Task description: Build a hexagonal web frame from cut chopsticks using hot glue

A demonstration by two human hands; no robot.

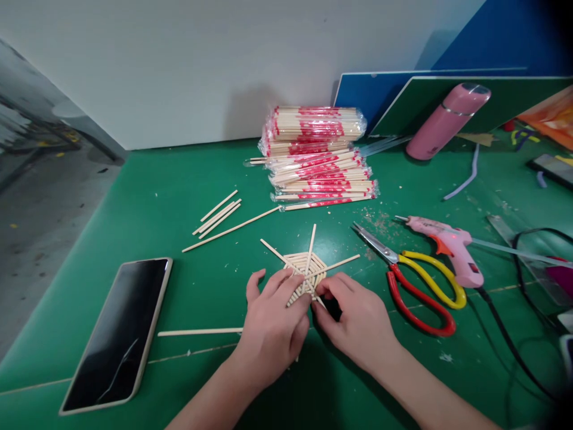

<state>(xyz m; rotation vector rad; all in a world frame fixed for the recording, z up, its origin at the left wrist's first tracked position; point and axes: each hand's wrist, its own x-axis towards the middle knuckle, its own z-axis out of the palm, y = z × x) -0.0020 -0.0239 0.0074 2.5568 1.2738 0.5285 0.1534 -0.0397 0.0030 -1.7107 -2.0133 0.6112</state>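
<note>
A web-shaped piece made of chopsticks lies on the green table, with several long sticks radiating beyond its layered rows of short pieces. My left hand holds it from the left, fingers over the top and thumb at the near edge. My right hand pinches at the piece's lower right edge, around a stick end; exactly what lies between the fingertips is partly hidden. A loose chopstick runs leftward from beside my left hand. Scissors with red and yellow handles lie right of my right hand.
Wrapped chopsticks are piled at the back. Cut sticks and a longer chopstick lie left of centre. A phone rests at left. To the right are a pink glue gun with its cord and a pink bottle.
</note>
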